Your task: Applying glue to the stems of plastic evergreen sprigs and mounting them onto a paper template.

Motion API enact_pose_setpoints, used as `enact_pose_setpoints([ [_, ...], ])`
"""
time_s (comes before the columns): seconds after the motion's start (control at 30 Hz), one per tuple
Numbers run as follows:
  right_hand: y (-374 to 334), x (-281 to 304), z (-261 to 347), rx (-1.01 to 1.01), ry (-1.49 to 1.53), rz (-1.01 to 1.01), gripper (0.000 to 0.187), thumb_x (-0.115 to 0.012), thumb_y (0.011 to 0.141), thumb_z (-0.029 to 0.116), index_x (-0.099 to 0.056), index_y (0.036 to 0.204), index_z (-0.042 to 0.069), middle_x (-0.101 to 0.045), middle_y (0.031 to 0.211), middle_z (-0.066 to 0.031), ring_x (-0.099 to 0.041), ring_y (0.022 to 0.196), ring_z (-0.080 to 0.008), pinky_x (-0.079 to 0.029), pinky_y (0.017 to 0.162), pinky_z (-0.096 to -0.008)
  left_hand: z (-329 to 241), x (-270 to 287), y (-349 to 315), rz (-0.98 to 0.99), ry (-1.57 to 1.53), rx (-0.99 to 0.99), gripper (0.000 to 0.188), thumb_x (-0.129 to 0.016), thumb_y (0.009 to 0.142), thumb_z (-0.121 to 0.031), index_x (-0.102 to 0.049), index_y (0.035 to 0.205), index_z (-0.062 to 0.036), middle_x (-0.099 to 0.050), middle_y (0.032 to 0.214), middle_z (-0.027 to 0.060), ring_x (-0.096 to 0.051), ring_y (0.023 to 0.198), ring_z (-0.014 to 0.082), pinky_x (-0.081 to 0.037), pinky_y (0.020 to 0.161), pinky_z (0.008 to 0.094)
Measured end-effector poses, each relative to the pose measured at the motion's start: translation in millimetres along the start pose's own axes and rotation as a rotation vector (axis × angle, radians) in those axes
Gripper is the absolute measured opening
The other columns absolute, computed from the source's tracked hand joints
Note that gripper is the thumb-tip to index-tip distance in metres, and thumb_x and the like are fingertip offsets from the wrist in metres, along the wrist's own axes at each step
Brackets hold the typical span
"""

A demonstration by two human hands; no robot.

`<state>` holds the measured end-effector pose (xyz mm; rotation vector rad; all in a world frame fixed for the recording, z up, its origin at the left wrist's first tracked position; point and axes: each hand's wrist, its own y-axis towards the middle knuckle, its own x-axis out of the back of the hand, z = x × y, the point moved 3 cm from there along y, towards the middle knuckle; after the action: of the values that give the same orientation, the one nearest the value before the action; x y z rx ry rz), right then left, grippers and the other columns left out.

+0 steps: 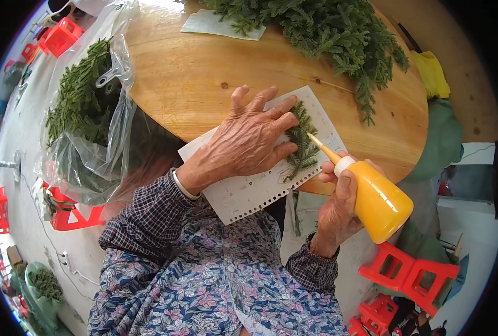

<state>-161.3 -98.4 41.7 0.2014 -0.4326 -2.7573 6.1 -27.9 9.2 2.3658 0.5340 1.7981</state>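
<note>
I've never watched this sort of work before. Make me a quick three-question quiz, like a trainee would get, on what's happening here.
1. Multiple choice: which hand holds the yellow bottle?
A) the left
B) the right
C) neither

2. True or false: the small green sprig beside the left hand lies on a red stool.

3. Fill in the blank: the clear plastic bag at the left of the picture holds green ____.

Key:
1. B, the right hand.
2. False; it lies on a white sheet of paper with holes along one edge.
3. Branches.
</note>
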Motion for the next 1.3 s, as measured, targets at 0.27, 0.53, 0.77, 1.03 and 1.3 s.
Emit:
enact_pose_setpoints([
  [0.27,7,9,2,0.005,0.049,-0.007,0.042,-0.062,0.084,0.005,-0.042,0.121,0.004,-0.061,0.104,-0.0246,-0.065,0.072,-0.0247,-0.054,0.061,-0.0256,-6,-4,13,-0.106,-0.005,-0.046,0.030,-0.056,0.088,-0.040,-0.057,0.105,-0.0144,-0.053,0.134,0.0063,-0.038,0.132,0.0326,-0.015,0.106,0.0568],
  [0.53,22,25,-2,0.039,0.046,-0.007,0.039,-0.060,0.086,0.008,-0.042,0.121,0.005,-0.061,0.103,-0.0246,-0.064,0.070,-0.0244,-0.053,0.059,-0.0253,-14,-15,34,-0.125,-0.017,-0.052,0.030,-0.055,0.089,-0.041,-0.058,0.104,-0.0147,-0.053,0.134,0.0056,-0.039,0.131,0.0321,-0.014,0.106,0.0567],
  [0.77,18,19,-26,0.065,0.031,0.021,0.037,-0.058,0.086,0.007,-0.042,0.119,0.005,-0.061,0.103,-0.0239,-0.063,0.069,-0.0243,-0.053,0.059,-0.0253,5,-37,31,-0.136,-0.034,-0.053,0.030,-0.056,0.089,-0.041,-0.058,0.104,-0.0149,-0.053,0.134,0.0051,-0.039,0.131,0.0320,-0.014,0.106,0.0564],
  [1.03,23,11,-35,0.053,-0.027,0.011,0.037,-0.058,0.085,0.007,-0.042,0.119,0.005,-0.061,0.104,-0.0234,-0.063,0.069,-0.0243,-0.053,0.059,-0.0252,20,-43,39,-0.142,-0.034,-0.060,0.029,-0.056,0.089,-0.040,-0.058,0.104,-0.0148,-0.054,0.133,0.0046,-0.040,0.131,0.0319,-0.014,0.106,0.0564],
  [1.3,30,4,-34,0.043,-0.032,0.004,0.038,-0.059,0.084,0.008,-0.042,0.118,0.004,-0.061,0.104,-0.0242,-0.064,0.069,-0.0243,-0.053,0.059,-0.0250,27,-35,47,-0.060,-0.040,-0.035,0.035,-0.055,0.092,-0.041,-0.058,0.112,-0.0130,-0.050,0.139,0.0024,-0.035,0.135,0.0274,-0.012,0.110,0.0560],
])
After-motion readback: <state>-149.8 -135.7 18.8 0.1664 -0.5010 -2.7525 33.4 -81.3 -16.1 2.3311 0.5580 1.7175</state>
